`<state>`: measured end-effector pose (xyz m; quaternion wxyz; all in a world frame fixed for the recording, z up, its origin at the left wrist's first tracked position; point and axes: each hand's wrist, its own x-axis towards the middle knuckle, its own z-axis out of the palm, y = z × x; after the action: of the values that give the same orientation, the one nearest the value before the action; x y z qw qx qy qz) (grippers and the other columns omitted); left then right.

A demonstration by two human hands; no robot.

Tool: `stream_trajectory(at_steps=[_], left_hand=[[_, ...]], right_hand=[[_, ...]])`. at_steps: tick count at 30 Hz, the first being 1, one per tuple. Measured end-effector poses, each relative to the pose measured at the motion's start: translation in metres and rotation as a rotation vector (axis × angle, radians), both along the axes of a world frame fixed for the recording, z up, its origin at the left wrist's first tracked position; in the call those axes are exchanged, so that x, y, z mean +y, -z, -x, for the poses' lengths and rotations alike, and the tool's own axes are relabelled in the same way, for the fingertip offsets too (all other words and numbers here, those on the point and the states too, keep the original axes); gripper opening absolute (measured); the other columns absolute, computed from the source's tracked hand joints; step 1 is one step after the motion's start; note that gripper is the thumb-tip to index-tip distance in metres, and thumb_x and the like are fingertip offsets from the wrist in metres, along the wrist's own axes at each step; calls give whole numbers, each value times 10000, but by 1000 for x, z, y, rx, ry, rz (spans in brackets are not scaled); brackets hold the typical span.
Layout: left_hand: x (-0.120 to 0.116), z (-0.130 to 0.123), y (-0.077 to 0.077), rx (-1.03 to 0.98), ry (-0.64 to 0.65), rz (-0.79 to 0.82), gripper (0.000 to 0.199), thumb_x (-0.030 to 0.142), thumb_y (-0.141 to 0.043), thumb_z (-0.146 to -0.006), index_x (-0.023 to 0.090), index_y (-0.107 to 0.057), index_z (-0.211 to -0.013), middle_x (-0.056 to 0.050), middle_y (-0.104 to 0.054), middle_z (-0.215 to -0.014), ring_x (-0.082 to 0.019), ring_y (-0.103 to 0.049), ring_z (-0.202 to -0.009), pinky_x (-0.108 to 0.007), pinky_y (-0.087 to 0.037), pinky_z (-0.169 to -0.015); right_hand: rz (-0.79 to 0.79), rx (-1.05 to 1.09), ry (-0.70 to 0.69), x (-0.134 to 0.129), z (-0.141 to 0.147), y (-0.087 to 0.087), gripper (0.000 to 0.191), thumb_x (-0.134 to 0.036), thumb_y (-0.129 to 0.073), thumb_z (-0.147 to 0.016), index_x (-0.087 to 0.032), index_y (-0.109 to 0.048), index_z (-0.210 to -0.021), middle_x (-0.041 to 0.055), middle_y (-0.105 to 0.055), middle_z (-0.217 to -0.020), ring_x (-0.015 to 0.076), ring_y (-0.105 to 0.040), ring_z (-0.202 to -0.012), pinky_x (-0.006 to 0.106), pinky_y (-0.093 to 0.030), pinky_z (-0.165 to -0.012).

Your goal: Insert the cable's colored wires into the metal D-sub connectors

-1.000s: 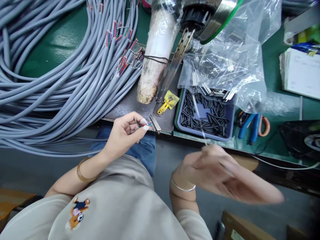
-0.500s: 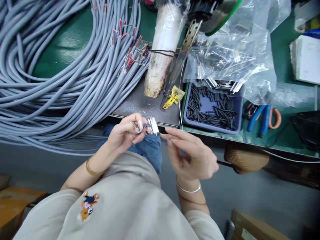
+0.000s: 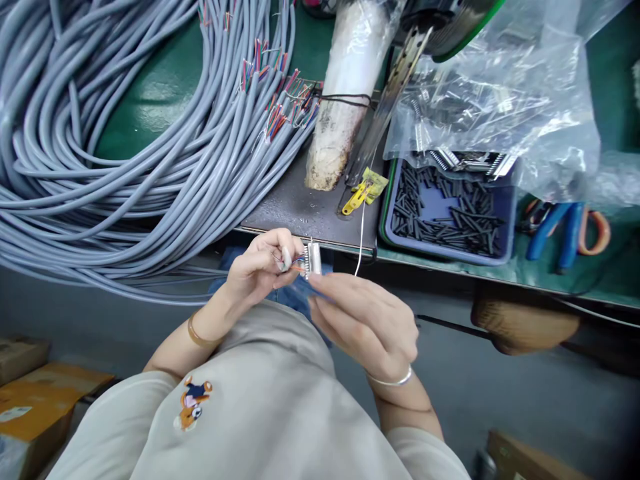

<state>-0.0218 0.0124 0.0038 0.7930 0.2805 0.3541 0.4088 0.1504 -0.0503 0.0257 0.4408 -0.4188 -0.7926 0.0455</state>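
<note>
A silver multi-pin connector (image 3: 313,259) hangs over my lap, close to the table's front edge, with thin coloured wires (image 3: 299,264) running to its left side. My left hand (image 3: 265,267) is closed around these wires just left of the connector. My right hand (image 3: 367,313) has its fingers pressed together, thumb and fingertips at the connector's lower right; what lies between them, if anything, is too small to make out. The cable below my left fingers is hidden.
Grey cables (image 3: 165,173) with stripped ends cover the left of the table. A blue tray (image 3: 507,233) of black tubes, a plastic bag (image 3: 545,113) of connectors, blue-handled pliers (image 3: 570,237), a wrapped white roll (image 3: 345,73) and a yellow tool (image 3: 355,200) lie to the right.
The view has shifted, so the table's things appear further right. The connector has turned more upright, and my right hand has come closer to it and lower.
</note>
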Motion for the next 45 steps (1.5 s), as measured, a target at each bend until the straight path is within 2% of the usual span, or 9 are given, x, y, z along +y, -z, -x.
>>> stream_trajectory(at_steps=[3,6,13,17,25,33,37,41,45], left_hand=[[0,-4,0,-16,0,-6,235,294,-765,-596,179,-569,-655,-10,-637,-664,-65,-448,-389,-212,-324,-390],[-2,-9,2,12,-53,-32,305,333,-832,-667,175,-577,-721,7,-668,-666,-58,-485,-378,-189,-343,-390],[-5,-18,4,179,-174,-162,345,332,-890,-724,182,-580,-745,38,-653,-592,-90,-597,-416,-192,-493,-447],[-1,-29,-1,261,-277,-236,358,332,-895,-724,182,-569,-726,51,-623,-559,-77,-579,-399,-171,-483,-421],[9,-43,-5,362,-364,-364,252,213,-799,-778,190,-553,-729,51,-603,-640,-31,-479,-397,-151,-365,-369],[15,-49,-11,431,-383,-460,268,266,-791,-811,199,-542,-735,44,-580,-666,-63,-515,-525,-185,-440,-507],[16,-49,-11,480,-405,-485,236,225,-774,-789,196,-548,-728,33,-575,-699,-77,-536,-598,-184,-471,-562],[16,-48,-11,505,-415,-510,205,182,-750,-788,194,-553,-733,34,-561,-693,-75,-518,-604,-173,-455,-557],[16,-48,-12,504,-408,-517,195,182,-749,-805,194,-563,-747,26,-578,-710,-80,-530,-609,-181,-462,-559]], right_hand=[[-114,-11,102,9,3,11,148,-96,-751,-895,-210,-683,-960,52,-837,-1034,164,-813,-868,244,-680,-766],[-54,-2,207,17,2,21,173,-77,-734,-903,-224,-667,-965,42,-835,-1009,149,-808,-856,227,-658,-765],[49,180,223,24,2,32,153,-86,-691,-915,-224,-645,-962,53,-823,-1032,164,-803,-920,271,-650,-806],[67,193,241,28,0,36,122,-116,-675,-924,-228,-628,-937,73,-818,-1058,186,-800,-942,313,-658,-804],[-32,142,264,39,-8,34,206,-57,-694,-888,-240,-599,-898,55,-820,-1062,163,-799,-911,280,-658,-784],[-49,168,273,46,-12,31,190,-74,-709,-889,-242,-623,-908,41,-821,-1053,185,-801,-908,326,-663,-800],[-53,165,270,47,-12,31,181,-84,-708,-898,-244,-626,-917,38,-822,-1031,187,-802,-895,331,-663,-780],[-46,182,261,49,-13,30,193,-71,-722,-886,-237,-625,-908,33,-823,-1044,168,-799,-912,299,-653,-797],[-53,187,258,50,-13,30,189,-82,-731,-884,-242,-633,-906,30,-822,-1045,176,-797,-904,314,-659,-794]])
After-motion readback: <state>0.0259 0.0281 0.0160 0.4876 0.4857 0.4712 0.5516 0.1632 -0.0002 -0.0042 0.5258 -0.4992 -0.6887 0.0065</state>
